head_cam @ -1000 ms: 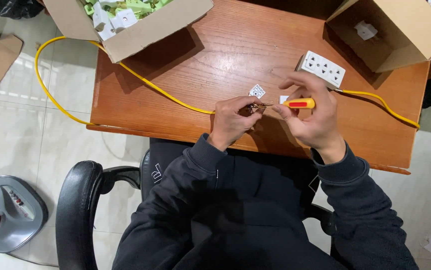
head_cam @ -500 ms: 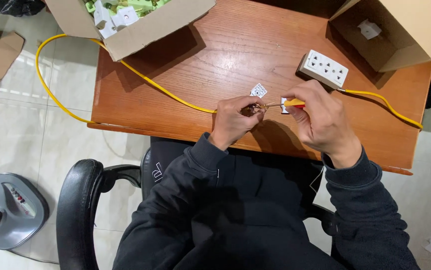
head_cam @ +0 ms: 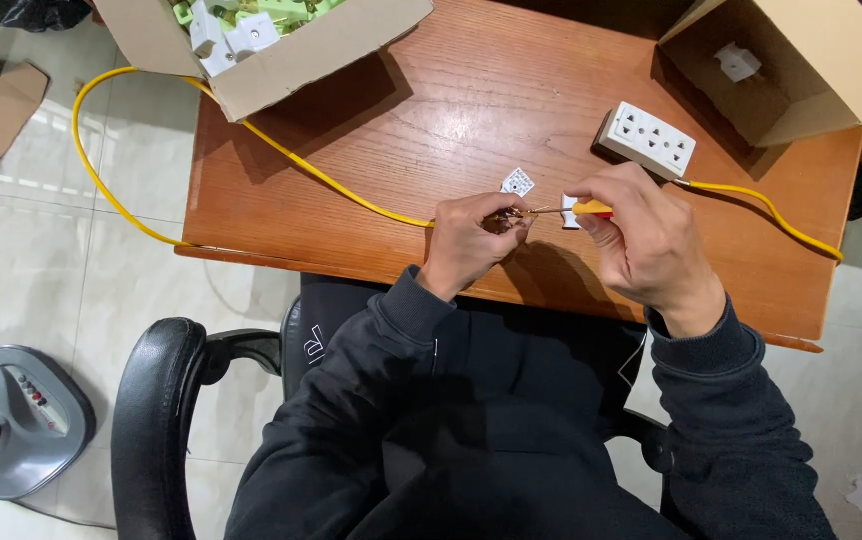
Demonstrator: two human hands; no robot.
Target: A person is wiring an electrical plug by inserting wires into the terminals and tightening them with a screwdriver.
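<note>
Yellow cable (head_cam: 331, 185) ends inside your left hand (head_cam: 471, 240), which is closed around it, with the bare copper end showing just past the fingertips. Your right hand (head_cam: 641, 235) is closed on a small screwdriver (head_cam: 576, 209) with an orange handle; its thin tip points toward the copper. Just beyond the tip lies a small white plug part (head_cam: 518, 182), and further from your right hand the white socket strip (head_cam: 647, 140). I think you should keep both wrists resting on the wooden table (head_cam: 431, 110) and move the tip slowly, so it does not slip.

Even overhead light, soft shadows beside boxes, sharp focus, slight wide-angle distortion.
</note>
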